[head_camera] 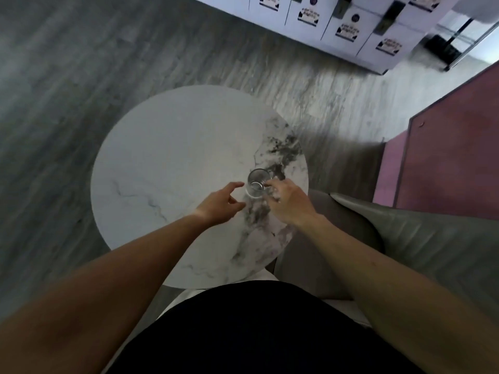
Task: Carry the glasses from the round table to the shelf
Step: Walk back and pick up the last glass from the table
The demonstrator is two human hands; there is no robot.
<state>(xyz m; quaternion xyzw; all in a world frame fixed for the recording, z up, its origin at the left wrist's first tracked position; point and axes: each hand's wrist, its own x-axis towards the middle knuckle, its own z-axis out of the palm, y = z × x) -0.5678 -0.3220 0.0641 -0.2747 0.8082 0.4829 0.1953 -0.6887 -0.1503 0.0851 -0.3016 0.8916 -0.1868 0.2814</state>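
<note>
Clear drinking glass (256, 184) stands upright on round white marble-look table (167, 168), right side, on the dark veining. Right hand (290, 202) fingers curl around its right side, gripping it. Left hand (217, 203) released, fingers loosely spread just left of glass, not touching. White lockers (348, 25) carry labels, text too blurred. Grey wood-look floor (67, 76), grey chair (432, 238), pink panel (453, 157) right.

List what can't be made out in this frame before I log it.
- Right hand on the glass: in the head view the fingertips blur at the rim, so a grip can't be confirmed.
- Glass contents: too small and clear to tell.
- The shelf: not identifiable.
- Labels on the white boxes: blurred, unreadable.
- Round table near edge: hidden by the person's torso.
- Left hand: beside the glass, contact unclear.
</note>
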